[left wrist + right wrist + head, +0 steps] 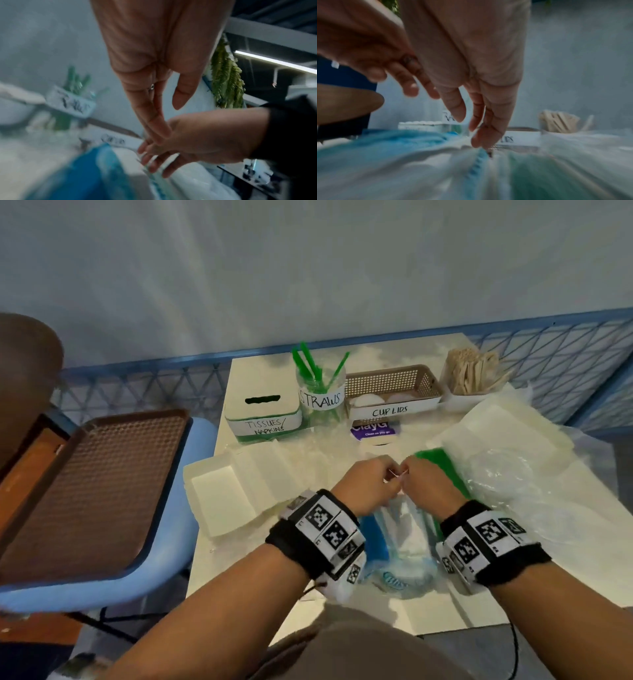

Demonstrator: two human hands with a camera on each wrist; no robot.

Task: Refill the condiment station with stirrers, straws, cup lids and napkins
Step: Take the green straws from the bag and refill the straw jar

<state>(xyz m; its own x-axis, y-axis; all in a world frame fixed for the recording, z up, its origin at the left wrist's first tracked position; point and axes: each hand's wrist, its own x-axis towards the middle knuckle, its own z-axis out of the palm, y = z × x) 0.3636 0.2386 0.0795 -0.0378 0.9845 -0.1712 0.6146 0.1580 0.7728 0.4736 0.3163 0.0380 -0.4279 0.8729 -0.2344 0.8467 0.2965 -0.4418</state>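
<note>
Both hands meet over the near middle of the table [479, 594]; left hand [364, 484] and right hand [426, 482] each pinch the top edge of a blue-printed napkin pack [404, 546], fingers [481, 136] narrow on the plastic. Behind stand the tissues/napkins box [263, 414], straws jar [322, 395], cup lids basket [394, 392] and stirrers [471, 371], leaving little open surface; a chair with a brown tray [92, 484] flanks the left edge. Only the head view shows this layout; the wrist views are blurred.
</note>
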